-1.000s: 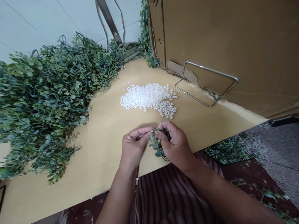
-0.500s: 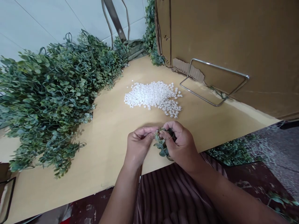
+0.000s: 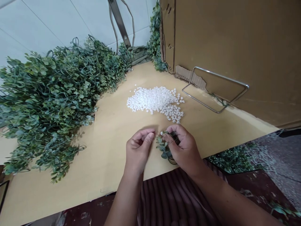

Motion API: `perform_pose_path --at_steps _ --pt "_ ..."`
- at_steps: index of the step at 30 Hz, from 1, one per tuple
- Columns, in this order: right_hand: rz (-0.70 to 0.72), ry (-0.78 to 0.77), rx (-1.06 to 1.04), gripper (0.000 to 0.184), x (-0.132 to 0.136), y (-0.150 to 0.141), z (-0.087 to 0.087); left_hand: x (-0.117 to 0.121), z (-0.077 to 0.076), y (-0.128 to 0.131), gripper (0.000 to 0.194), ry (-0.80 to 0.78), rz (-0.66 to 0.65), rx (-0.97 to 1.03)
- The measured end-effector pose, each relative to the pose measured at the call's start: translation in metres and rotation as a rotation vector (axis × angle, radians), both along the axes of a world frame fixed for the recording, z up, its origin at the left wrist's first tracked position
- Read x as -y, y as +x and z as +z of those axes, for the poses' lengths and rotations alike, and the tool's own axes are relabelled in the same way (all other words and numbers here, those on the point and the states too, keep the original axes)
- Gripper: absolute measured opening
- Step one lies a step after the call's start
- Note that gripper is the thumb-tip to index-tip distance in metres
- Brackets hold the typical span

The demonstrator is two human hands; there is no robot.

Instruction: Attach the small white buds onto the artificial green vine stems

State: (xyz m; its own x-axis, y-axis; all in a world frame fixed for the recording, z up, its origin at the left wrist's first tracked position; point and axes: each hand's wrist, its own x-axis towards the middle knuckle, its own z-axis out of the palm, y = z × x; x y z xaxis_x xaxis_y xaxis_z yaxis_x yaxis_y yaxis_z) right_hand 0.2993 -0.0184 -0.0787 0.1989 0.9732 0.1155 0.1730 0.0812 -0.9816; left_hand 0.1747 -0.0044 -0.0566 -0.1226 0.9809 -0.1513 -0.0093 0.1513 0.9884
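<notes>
My right hand (image 3: 184, 142) is closed round a small green artificial leaf sprig (image 3: 162, 147), its leaves hanging out to the left of the thumb. A tiny white bead-like piece (image 3: 161, 133) shows at the sprig's tip, beside the right thumb and finger. Just left of it, with a small gap between, my left hand (image 3: 140, 146) has thumb and forefinger pinched together. Whatever might be between those fingertips is too small to make out. Beyond both hands, a heap of small white plastic pieces (image 3: 152, 99) lies spread on the tan tabletop (image 3: 113, 125).
A large pile of artificial greenery (image 3: 54, 94) covers the table's left side. At the right, a bent metal wire frame (image 3: 218, 73) leans by a big cardboard box (image 3: 230, 40). More greenery (image 3: 235, 158) lies below the table's right edge.
My left hand has drawn away from the sprig, leaving a gap. A white piece now shows at the sprig's tip. The right hand keeps its hold; the view has shifted slightly.
</notes>
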Motion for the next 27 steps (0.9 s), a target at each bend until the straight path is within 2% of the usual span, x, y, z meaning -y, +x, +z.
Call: perform_pose_path --at_steps 2,4,7,9,12,15,17,19,21,24,27 --pt "-0.016 -0.005 -0.03 0.013 -0.001 -0.001 0.0 0.006 0.002 0.0 0.009 0.101 -0.01 -0.058" --pt "-0.032 0.004 -0.048 0.013 -0.001 -0.003 0.0 0.01 0.006 0.002 0.007 0.151 -0.079 -0.084" --pt "-0.053 0.007 -0.105 0.013 0.0 -0.003 0.0 0.011 0.011 0.006 0.009 0.112 -0.122 -0.072" --pt "-0.053 -0.017 -0.203 0.021 0.001 0.001 0.0 0.009 0.012 0.006 0.014 0.04 -0.12 -0.031" --pt "0.072 -0.027 -0.438 0.022 0.0 0.013 0.005 0.007 0.01 0.001 0.021 -0.027 -0.116 0.081" --pt "0.269 -0.012 -0.673 0.054 -0.004 0.024 0.012 0.006 0.006 -0.004 0.025 -0.022 -0.124 0.161" --pt "0.297 -0.084 -0.71 0.055 -0.005 0.026 0.014 0.006 0.005 -0.004 0.026 0.0 -0.138 0.169" --pt "0.311 -0.163 -0.613 0.039 -0.005 0.023 0.014 0.006 0.007 -0.002 0.026 0.036 -0.147 0.144" --pt "0.296 -0.172 -0.44 0.025 -0.002 0.016 0.013 0.005 0.009 0.003 0.024 0.075 -0.129 0.101" --pt "0.241 -0.076 -0.204 0.023 0.001 0.006 0.013 0.005 0.01 0.01 0.022 0.116 -0.068 0.032" --pt "0.232 0.036 -0.079 0.02 0.003 0.001 0.013 0.004 0.006 0.013 0.017 0.144 -0.039 -0.027"
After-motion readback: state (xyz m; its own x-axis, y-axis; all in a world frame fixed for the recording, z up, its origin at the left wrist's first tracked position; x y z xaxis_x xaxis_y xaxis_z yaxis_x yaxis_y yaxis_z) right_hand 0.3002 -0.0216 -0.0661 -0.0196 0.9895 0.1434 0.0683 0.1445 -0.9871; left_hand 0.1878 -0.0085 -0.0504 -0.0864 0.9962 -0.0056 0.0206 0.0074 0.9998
